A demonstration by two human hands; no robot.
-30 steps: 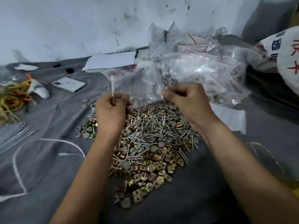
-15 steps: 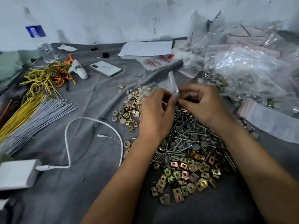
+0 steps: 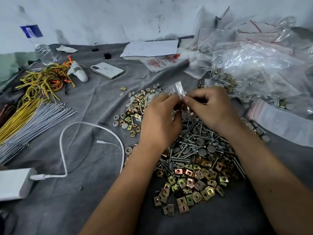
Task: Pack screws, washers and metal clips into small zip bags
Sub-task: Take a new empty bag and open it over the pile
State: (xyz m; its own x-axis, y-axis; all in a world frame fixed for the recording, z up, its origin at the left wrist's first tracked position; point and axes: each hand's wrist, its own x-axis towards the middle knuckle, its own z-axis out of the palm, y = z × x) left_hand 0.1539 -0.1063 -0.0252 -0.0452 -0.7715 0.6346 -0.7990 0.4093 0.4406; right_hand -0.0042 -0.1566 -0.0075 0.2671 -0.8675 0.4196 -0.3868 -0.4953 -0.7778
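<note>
My left hand and my right hand meet above a heap of hardware on the grey cloth. Both pinch a small clear zip bag between fingertips; its top sticks up past my fingers. Below the hands lie long screws mixed with round grey washers. Square brass-coloured metal clips spread toward me. More washers and clips lie scattered left of my left hand. What the bag holds is hidden by my fingers.
A heap of clear zip bags fills the back right. A white phone, papers, yellow wires, grey ties, a white cable with charger and a bottle lie to the left.
My hands came together from holding a bag stretched apart to pinching it close between them. The view swung left, showing the wires, cable and charger.
</note>
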